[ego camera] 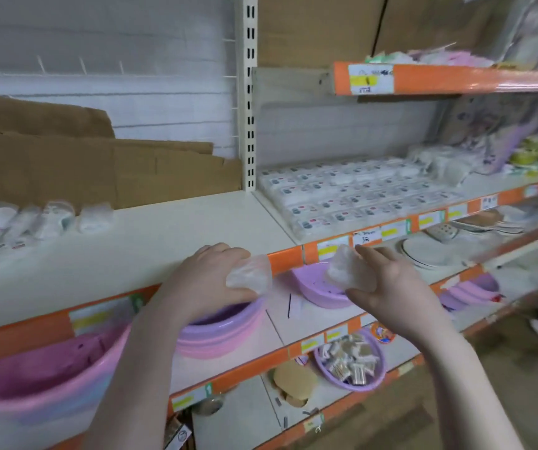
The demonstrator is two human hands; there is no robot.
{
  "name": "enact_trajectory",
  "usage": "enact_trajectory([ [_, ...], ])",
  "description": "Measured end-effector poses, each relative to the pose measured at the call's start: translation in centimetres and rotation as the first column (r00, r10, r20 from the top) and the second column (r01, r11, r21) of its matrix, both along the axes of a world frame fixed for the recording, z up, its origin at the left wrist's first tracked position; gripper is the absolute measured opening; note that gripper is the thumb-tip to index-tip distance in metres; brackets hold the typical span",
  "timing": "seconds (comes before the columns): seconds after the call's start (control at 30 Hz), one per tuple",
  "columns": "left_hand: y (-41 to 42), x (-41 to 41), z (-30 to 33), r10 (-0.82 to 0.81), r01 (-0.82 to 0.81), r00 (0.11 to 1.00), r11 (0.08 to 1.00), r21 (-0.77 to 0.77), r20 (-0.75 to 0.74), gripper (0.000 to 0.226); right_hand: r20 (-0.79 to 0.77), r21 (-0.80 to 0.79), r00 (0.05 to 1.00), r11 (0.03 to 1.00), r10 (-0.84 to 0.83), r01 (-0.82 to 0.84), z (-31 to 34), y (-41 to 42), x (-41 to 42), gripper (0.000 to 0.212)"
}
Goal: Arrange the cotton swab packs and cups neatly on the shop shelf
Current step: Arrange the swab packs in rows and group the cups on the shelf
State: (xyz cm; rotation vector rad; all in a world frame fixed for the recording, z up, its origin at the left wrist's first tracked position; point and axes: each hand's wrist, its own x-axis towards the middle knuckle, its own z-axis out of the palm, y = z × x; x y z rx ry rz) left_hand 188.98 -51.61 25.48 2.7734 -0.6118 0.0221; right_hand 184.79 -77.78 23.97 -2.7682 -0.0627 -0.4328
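Observation:
My left hand [210,277] grips a clear plastic cup [250,276] lying on its side, just in front of the orange shelf edge [285,259]. A second clear cup or pack [347,269], its shape blurred, is held in my right hand [388,284] a little to the right. Flat cotton swab packs [355,194] lie in neat rows on the right part of the white shelf [170,241]. Several wrapped cups and packs [43,219] lie loosely at the shelf's far left.
Flattened cardboard [98,164] leans against the back wall behind the left shelf section. Below sit pink and purple basins [219,332], a purple dish [316,284], white plates [430,248] and a purple bowl of small items [352,358]. An upper orange shelf [456,77] overhangs at right.

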Motion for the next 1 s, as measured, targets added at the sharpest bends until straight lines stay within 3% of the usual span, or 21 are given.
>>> enact_trajectory([
  [0.13,-5.3,0.4,0.5,-0.026,0.026,1.000,1.000,0.006,-0.005,0.063,0.023,0.028,0.999,0.999,-0.029,0.028,-0.3,-4.7,-0.4,0.069],
  [0.3,-9.7,2.4,1.1,-0.043,0.045,0.999,0.998,0.048,-0.026,0.074,0.003,0.047,0.999,0.998,-0.046,0.046,-0.5,-8.7,1.3,0.069],
  [0.6,-16.4,10.9,-0.1,-0.078,0.075,0.996,0.996,0.051,0.054,0.069,-0.046,0.011,0.998,0.999,-0.044,0.045,-0.4,-14.5,9.7,0.068],
  [0.77,-19.3,15.7,0.0,-0.074,0.073,0.997,0.995,0.070,0.012,0.071,-0.123,-0.075,0.992,0.997,0.006,-0.015,0.7,-17.6,15.6,0.071],
  [1.0,-21.7,19.3,0.2,-0.021,0.023,1.000,0.995,0.102,-0.017,0.070,-0.248,-0.063,0.955,0.981,0.164,-0.185,1.9,-20.1,23.4,0.072],
])
